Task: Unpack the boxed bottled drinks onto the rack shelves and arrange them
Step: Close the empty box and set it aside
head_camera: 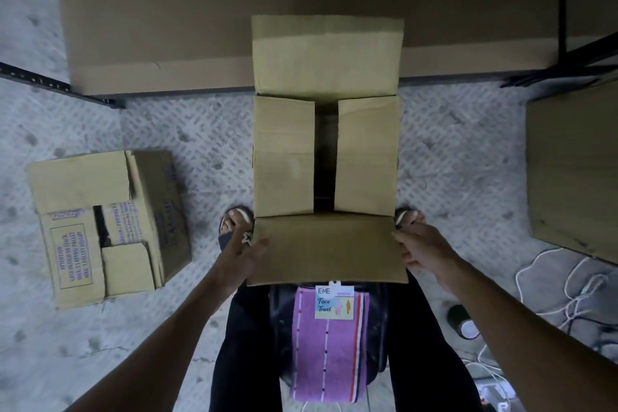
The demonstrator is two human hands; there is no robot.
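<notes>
My left hand (pixel 245 256) and right hand (pixel 419 249) each grip one end of the flap (pixel 326 249) nearest me on the box (pixel 287 157) just beyond them, probably to fold it back and reach the bottles, which are hidden in its dark inside. The rack shelf (pixel 234 10) lies farther ahead; another box (pixel 100 227) sits left of my left hand.

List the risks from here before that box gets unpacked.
1. The inner flaps still cover the box; its contents are hidden, so reaching in blind may knock bottles over.
2. Sandalled toes sit right beside the box; a dropped bottle might hit them.
3. Loose cables lie on the floor to the right, a trip hazard.
</notes>
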